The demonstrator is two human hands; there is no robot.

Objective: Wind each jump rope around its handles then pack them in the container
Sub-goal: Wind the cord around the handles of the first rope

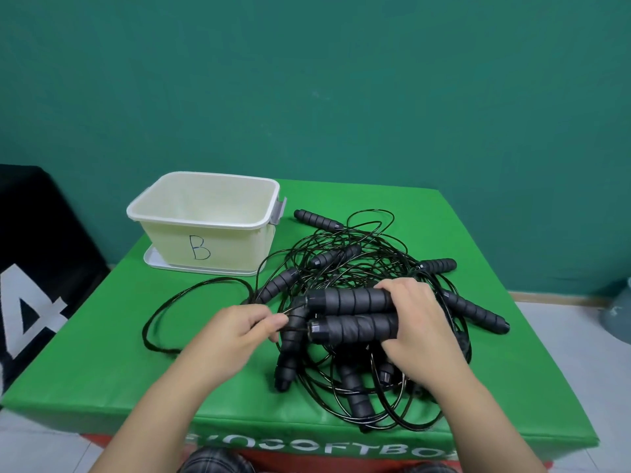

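While R hand (415, 322) grips handles (353, 315), L hand (244, 331) pinches cord (288, 324).

Looks like a gym or exercise-room corner used as a work spot. Plain teal painted wall (341, 80) fills the background, with pale floor tiles (563, 336) and a low skirting strip (546, 295) at its foot. Work surface is a green padded vinyl box (102, 363), a soft plyo-type jump box, with large white lettering, partly cut off, along its front edge and a red layer beneath. A black padded block (37, 240) with a big white numeral stands just beside it at left. Heap of foam-handled jump ropes (358, 264) on top suits fitness kit.
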